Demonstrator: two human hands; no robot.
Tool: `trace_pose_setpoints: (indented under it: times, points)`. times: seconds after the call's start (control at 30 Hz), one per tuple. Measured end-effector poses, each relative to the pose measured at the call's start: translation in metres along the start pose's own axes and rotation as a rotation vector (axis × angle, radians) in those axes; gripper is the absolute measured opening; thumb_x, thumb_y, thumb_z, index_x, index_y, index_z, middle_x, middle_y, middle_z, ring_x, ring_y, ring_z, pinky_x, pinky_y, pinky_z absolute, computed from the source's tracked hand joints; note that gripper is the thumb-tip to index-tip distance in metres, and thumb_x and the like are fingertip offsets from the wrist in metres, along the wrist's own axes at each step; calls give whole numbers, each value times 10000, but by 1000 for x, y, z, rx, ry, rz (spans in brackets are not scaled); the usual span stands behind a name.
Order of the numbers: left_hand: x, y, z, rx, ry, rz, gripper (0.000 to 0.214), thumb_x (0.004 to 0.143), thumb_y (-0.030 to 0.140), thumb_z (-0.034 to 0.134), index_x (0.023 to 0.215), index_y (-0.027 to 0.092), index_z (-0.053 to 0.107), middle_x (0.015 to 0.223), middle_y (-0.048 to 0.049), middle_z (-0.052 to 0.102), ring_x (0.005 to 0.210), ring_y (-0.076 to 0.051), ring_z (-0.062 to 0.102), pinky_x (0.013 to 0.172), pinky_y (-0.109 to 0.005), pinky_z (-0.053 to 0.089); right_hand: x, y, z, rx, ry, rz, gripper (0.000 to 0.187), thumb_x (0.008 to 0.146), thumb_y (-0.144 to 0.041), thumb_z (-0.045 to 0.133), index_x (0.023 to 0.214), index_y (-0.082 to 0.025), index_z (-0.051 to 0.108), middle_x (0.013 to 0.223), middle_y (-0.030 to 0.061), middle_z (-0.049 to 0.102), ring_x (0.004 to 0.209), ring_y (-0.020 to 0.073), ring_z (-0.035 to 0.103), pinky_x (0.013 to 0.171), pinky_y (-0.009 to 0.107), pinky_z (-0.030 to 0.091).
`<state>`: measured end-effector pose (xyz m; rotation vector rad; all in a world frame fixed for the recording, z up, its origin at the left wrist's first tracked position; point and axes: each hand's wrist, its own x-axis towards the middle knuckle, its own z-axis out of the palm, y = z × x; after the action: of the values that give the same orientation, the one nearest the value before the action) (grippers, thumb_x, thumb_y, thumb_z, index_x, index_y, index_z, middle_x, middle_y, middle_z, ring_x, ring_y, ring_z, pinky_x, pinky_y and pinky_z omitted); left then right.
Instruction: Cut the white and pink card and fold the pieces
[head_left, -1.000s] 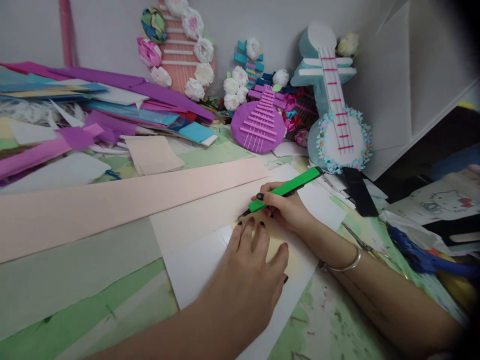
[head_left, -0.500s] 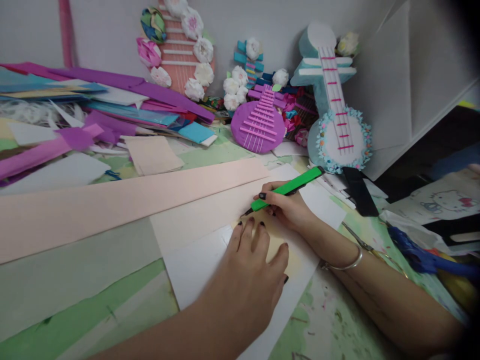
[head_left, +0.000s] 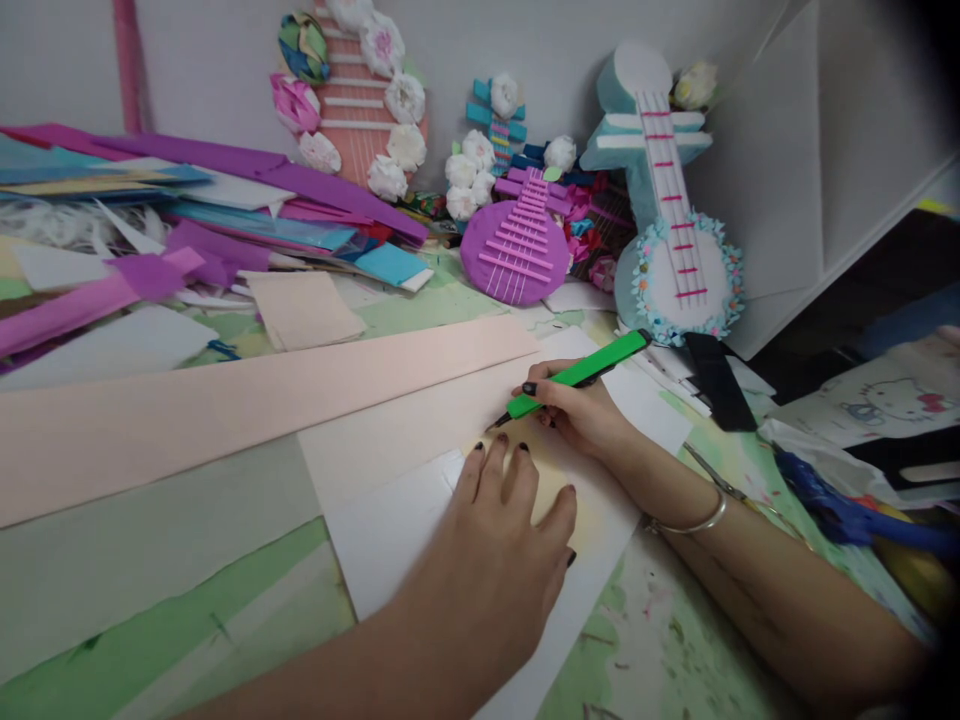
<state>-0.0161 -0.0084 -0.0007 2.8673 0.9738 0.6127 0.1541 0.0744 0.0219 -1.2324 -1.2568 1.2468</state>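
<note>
"White paper [head_left: 390, 525], inward from its left edge?"
"Pressed beneath the left hand [head_left: 499, 545] with fingers [head_left: 491, 478] spread wide, gripping nothing."
"Towards the right edge?"
"Clutching a green cutter [head_left: 581, 373] in the right hand [head_left: 589, 418], pointed down just beyond those fingers."

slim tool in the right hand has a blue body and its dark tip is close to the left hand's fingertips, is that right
Not quite: the head view shows that the slim tool in the right hand has a green body, not a blue one. Its dark tip is indeed close to the fingertips of the left hand.
</note>
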Motion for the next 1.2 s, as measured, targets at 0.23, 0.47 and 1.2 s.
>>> trace_pose_setpoints:
  times: [0.23, 0.47, 1.2]
  points:
    - [0, 0, 0, 9, -9, 5, 402, 962, 395, 403, 1297, 189, 487, 1326, -233, 485, 1318, -439, 375, 1030, -603, 332, 1, -2, 0, 35, 27, -2, 196, 598, -284, 726, 534, -160, 589, 518, -1, 586, 413, 66, 422, 394, 203, 302]
    - [0, 1, -1, 18, -4, 11, 410, 965, 391, 394, 1313, 195, 483, 1323, -229, 489, 1306, -437, 393, 1031, -591, 342, 2, -1, -4, 12, 57, -24, 186, 596, -275, 714, 532, -164, 579, 493, -12, 552, 418, 68, 400, 389, 207, 281]
    - [-1, 0, 0, 16, 2, 11, 420, 956, 404, 421, 1317, 199, 486, 1327, -219, 495, 1311, -438, 388, 1017, -599, 360, 4, -2, -9, 55, 94, 9, 144, 547, -251, 710, 518, -157, 603, 509, 2, 607, 387, 60, 410, 352, 190, 303]
